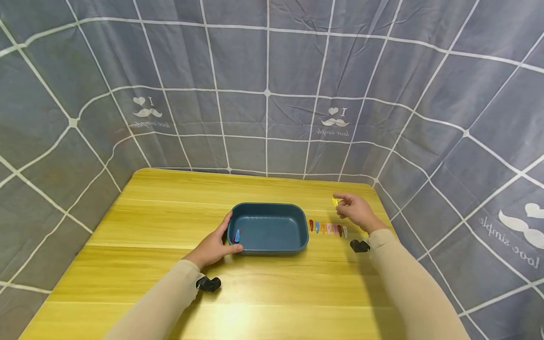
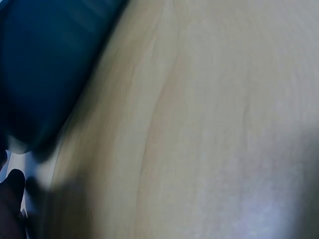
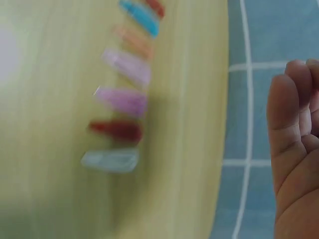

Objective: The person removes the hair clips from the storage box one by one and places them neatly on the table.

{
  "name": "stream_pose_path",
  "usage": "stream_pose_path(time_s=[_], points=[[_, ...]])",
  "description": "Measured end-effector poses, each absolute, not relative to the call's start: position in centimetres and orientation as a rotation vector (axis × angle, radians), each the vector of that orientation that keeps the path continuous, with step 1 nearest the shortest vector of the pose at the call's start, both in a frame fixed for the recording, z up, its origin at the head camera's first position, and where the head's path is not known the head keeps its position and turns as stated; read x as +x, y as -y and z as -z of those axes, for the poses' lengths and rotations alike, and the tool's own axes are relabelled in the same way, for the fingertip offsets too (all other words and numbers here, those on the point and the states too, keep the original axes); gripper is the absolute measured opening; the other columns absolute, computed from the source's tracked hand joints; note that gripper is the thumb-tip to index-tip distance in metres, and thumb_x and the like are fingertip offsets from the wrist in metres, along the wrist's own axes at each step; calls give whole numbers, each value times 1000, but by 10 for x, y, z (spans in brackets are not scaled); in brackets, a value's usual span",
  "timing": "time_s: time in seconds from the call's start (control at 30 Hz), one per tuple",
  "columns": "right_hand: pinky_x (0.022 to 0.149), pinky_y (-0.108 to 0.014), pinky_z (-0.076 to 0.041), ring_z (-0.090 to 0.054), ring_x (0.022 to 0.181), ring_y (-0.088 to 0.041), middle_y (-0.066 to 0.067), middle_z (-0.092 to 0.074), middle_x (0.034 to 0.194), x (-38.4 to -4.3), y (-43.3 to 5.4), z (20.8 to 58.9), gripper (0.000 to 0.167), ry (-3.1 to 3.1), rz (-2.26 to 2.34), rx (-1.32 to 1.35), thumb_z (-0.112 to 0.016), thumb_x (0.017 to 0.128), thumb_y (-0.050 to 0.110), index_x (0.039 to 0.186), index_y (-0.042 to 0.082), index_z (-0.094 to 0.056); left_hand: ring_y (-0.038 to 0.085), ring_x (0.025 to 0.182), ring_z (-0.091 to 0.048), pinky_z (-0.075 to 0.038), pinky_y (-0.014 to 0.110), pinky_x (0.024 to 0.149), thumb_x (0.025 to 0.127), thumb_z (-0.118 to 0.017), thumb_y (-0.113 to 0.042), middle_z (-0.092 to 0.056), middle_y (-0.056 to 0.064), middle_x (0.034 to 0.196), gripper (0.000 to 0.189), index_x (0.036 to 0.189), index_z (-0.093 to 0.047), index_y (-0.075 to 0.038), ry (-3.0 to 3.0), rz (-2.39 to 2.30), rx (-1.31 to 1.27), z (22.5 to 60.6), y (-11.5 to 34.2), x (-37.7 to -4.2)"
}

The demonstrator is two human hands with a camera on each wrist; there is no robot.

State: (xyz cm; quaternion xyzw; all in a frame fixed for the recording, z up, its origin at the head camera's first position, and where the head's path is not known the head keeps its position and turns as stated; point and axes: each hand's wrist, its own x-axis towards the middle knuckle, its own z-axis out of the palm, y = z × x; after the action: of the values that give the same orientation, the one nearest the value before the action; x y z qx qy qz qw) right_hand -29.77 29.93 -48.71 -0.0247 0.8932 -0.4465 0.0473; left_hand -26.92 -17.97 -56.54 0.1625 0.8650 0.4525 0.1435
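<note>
At lower centre, the left hand (image 1: 211,248) touches the blue box (image 1: 268,252), thumb and fingers apart. Farther, right of centre beyond the clip row (image 1: 328,229), the right hand (image 1: 358,212) pinches a yellow clip (image 1: 335,202); it could drop if this pinch loosens. The right edge of the table (image 1: 161,217) is close; left side gives wider room.

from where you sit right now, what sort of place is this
Probably a curtained-off indoor work corner, though nothing beyond shows. Grey gridded curtains hang behind and on both sides of a wood-grain table, which holds a dark blue container and a row of hair clips.
</note>
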Motion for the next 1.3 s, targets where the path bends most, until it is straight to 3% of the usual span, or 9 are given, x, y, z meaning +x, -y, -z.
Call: stream_pose_path(time_s=[0.23, 0.47, 0.7, 0.87, 1.1, 1.3], points=[[86, -43, -62, -67, 101, -40, -23, -68, 106, -289, -330, 501, 55, -2749, 1360, -7, -60, 102, 6, 155, -2, -48, 50, 158, -26, -26, 70, 124, 90, -84, -46, -14, 16, 177, 118, 169, 4, -44, -2455, -1322, 477, 569, 181, -269], [75, -31, -56, -63, 86, -27, -21, -66, 99, -285, -352, 513, 55, -2733, 1355, 31, -59, 103, 4, 155, -6, -46, 48, 160, -20, -23, 70, 125, 92, -82, -46, -5, 13, 178, 116, 168, 6, -45, -2433, -1353, 496, 571, 181, -274], [64, -29, -49, -54, 71, -16, -19, -67, 95, -279, -362, 526, 56, -2729, 1258, 103, -60, 100, 5, 154, -6, -47, 48, 159, -22, -25, 70, 124, 92, -81, -48, -5, 14, 178, 116, 167, 8, -46, -2439, -1320, 493, 572, 181, -274], [64, -29, -50, -56, 71, -18, -19, -69, 99, -276, -363, 537, 54, -2699, 1281, 162, -64, 102, 6, 152, -7, -49, 50, 157, -27, -28, 70, 123, 91, -81, -49, -11, 16, 177, 117, 167, 8, -47, -2458, -1297, 474, 572, 181, -276], [75, -26, -50, -59, 85, -15, -11, -71, 103, -269, -361, 545, 51, -2757, 1138, 213, -67, 102, 12, 148, -5, -55, 51, 157, -25, -28, 70, 123, 92, -80, -49, -9, 17, 177, 116, 168, 8, -43, -2461, -1274, 482, 571, 181, -278], [78, -29, -48, -58, 85, -16, -9, -72, 101, -267, -361, 554, 49, -2757, 1108, 218, -67, 102, 12, 147, -5, -57, 51, 157, -25, -29, 71, 122, 92, -80, -48, -9, 17, 177, 116, 168, 8, -45, -2459, -1279, 473, 573, 182, -277]])
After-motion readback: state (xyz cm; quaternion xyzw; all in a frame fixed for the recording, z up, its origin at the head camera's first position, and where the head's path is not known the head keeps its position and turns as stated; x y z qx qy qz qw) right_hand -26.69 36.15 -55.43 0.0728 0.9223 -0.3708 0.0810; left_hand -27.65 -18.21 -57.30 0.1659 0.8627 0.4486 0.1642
